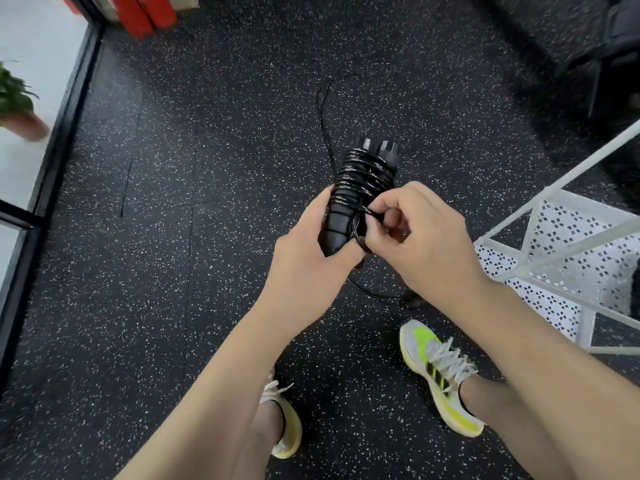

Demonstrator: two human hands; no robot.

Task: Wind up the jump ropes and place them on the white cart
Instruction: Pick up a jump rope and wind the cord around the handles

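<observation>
while the left hand (304, 258) grips the jump rope handles (349, 202), the right hand (415, 233) pinches its cord (360, 233).

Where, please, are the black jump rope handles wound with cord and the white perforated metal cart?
black jump rope handles (363, 174), head view, on the wound cord coils.
white perforated metal cart (568, 233), head view, on a perforated panel.

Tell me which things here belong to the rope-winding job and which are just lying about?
Part of the job:
- jump rope, cord coiled round its paired handles
- left hand, gripping the handles
- right hand, pinching the cord
- white cart
- loose black cord on the floor

Just around:
- potted plant
- red objects
- shoes
</observation>
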